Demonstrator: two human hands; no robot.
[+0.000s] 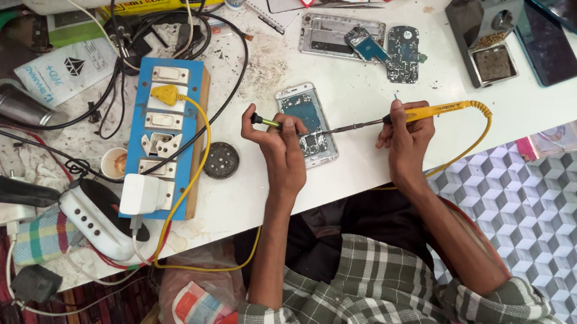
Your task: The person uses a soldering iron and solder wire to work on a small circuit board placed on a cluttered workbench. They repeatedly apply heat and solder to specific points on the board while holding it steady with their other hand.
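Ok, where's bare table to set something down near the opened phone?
Bare white table lies between the opened phone and the iron stand, above the soldering iron. The near edge below the round tin is free. The back edge and the power strip side are crowded.

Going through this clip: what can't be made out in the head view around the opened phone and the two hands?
- Soldering iron tip: too small to tell whether it touches the opened phone.
- Phone's lower left part: hidden by the left hand.
- Tool in the left hand: only a yellow and black end shows; fingers cover the rest.
- Right hand grip on the iron: fingers curl out of sight.
- Dark phones at right: screens dark, state unreadable.
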